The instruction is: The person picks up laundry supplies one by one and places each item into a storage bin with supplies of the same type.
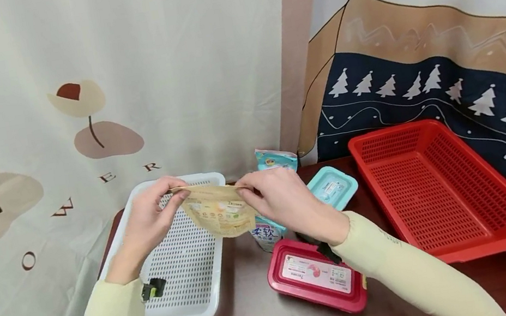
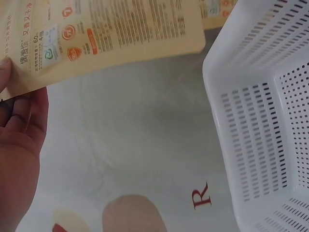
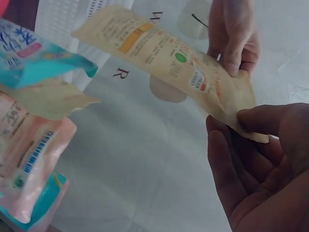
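A beige printed pouch point(image 1: 220, 214) hangs between my two hands above the table, over the right side of the white basket point(image 1: 221, 262). My left hand point(image 1: 150, 215) pinches its upper left corner between thumb and fingers. At the opposite upper corner, my right hand point(image 1: 278, 192) pinches the edge, with the thumb on one face in the right wrist view. The pouch looks flat and thin there, with print and a green round mark on its face. Below the right hand stands a teal and white pouch point(image 1: 267, 232), partly covered by that hand.
A red-lidded box of wipes point(image 1: 316, 276) lies at the front. Behind the right forearm is a teal-lidded box point(image 1: 334, 187). A blue pouch point(image 1: 277, 158) stands by the curtain, a pink pouch point(image 3: 34, 159) among the others. On the right sits a red basket point(image 1: 418, 198).
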The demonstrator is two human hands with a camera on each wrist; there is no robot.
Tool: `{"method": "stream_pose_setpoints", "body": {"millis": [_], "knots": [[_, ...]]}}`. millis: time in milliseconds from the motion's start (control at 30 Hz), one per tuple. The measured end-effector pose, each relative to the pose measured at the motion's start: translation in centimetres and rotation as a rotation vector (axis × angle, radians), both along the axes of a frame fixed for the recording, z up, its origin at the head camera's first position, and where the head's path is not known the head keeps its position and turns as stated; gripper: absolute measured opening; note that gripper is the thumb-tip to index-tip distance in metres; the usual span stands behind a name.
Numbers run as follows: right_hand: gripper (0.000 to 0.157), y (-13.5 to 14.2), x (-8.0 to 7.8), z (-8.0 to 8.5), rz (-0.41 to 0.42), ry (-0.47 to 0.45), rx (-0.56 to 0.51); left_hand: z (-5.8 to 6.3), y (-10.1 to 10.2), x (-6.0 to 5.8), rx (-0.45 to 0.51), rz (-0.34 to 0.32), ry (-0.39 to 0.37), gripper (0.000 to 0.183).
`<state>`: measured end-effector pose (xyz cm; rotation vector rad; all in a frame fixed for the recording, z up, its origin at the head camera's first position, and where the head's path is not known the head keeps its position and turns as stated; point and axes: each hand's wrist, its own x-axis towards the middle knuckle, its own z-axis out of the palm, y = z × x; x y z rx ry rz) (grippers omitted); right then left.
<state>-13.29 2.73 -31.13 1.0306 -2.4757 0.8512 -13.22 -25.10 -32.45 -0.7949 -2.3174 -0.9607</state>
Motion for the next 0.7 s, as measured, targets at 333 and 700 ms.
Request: {"method": "stream_pose_setpoints", "body": {"millis": [333, 700], "knots": [[0.016, -3.5, -3.4, 1.6, 0.072, 0.014, 0.084, -0.1, -2.7, -0.9, 0.206, 0.102, -0.039, 0.014], [0.025, -8.3, -7.1, 0.5, 0.068, -0.038, 0.178, -1.9, -5.2, -2.6, 0.235, 0.364, -0.136, 0.008]]}}
